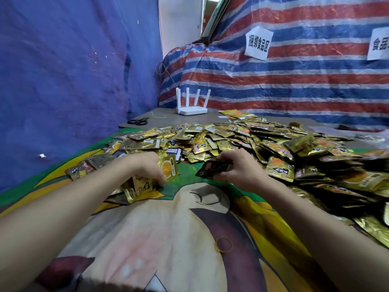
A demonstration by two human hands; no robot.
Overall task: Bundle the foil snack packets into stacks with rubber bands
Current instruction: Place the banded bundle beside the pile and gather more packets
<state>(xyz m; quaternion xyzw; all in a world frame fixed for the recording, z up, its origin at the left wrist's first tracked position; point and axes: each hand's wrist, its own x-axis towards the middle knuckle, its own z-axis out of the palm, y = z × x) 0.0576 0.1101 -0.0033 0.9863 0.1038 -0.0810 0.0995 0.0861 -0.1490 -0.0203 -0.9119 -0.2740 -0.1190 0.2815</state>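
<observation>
A big heap of gold foil snack packets (231, 140) covers the far and right part of the cloth. My left hand (147, 167) grips a gold packet with an orange picture (168, 168) and rests on a few more gold packets (141, 189) lying beneath it. My right hand (242, 167) pinches a dark packet (212, 168), held slightly above the cloth. A yellow rubber band (223, 245) lies loose on the cloth, nearer to me than both hands.
A printed cartoon cloth (168, 239) covers the table. Black scissors (137, 121) and a white router (192, 109) sit at the back. A blue tarp (63, 81) hangs on the left, a striped tarp (294, 81) with paper signs behind.
</observation>
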